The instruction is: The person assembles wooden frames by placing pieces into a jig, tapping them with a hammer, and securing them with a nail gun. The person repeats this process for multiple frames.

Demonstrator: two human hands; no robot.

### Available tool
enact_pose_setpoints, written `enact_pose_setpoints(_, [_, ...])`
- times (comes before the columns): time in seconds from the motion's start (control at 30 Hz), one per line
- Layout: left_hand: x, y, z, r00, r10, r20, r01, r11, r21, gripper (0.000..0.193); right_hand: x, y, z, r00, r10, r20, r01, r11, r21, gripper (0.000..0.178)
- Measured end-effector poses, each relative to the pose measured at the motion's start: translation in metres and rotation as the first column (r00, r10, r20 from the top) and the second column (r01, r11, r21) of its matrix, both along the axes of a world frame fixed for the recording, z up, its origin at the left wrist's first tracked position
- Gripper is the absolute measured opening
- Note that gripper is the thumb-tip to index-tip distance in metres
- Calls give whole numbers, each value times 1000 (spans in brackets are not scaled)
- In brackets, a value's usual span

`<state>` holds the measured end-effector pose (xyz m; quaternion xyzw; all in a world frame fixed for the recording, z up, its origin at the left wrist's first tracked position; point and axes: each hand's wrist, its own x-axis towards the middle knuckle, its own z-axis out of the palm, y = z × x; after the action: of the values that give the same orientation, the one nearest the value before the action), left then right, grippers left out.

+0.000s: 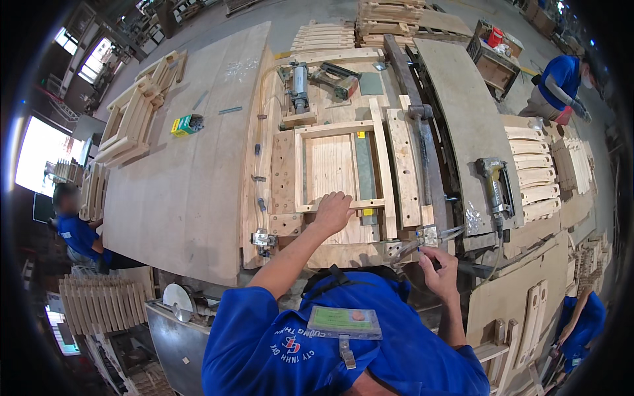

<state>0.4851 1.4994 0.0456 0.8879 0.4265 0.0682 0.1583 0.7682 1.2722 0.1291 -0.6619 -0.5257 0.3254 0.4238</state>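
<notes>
A pale wooden frame [383, 203] lies in a wooden clamping jig [284, 165] in front of me. My left hand [334, 210] is over its near rail, fingers curled onto the wood. At the jig's near right corner, my right hand [440, 270] pinches the small lever of a metal air valve [428, 235] with thumb and forefinger; the fingertips partly hide the lever. An air cylinder [300, 87] is mounted at the jig's far left, with a nail gun [340, 82] lying beside it. A hammer [421, 112] rests along the jig's right side.
A second nail gun [494, 188] lies on the right-hand board. A green-yellow box [187, 125] and wooden frames [135, 112] sit on the left tabletop. Curved slats [531, 171] are stacked to the right. Co-workers [558, 86] stand at both sides.
</notes>
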Motion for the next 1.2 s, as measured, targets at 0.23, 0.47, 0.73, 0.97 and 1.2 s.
enact_pose_setpoints(0.23, [2, 12, 4, 993, -83, -80, 73, 990, -121, 32, 2, 5, 10, 991, -99, 88, 94, 994, 64, 21])
enact_pose_setpoints(0.47, [-4, 21, 7, 974, -187, -126, 158, 965, -208, 38, 0, 14, 28, 928, -169, -331, 203, 977, 68, 21])
enact_pose_setpoints(0.73, [-16, 19, -9, 987, -133, -91, 114, 976, -183, 37, -55, 191, -65, 990, -11, 140, 33, 987, -155, 68])
enact_pose_setpoints(0.97, [-13, 8, 3, 996, -74, -40, 65, 981, -184, 42, -62, 250, -98, 952, 26, 306, 134, 861, -491, 90])
enact_pose_setpoints(1.2, [3, 14, 41, 960, 2, 280, 13, 999, -53, 34, -37, 285, -15, 819, 93, 566, 82, 957, -277, 85])
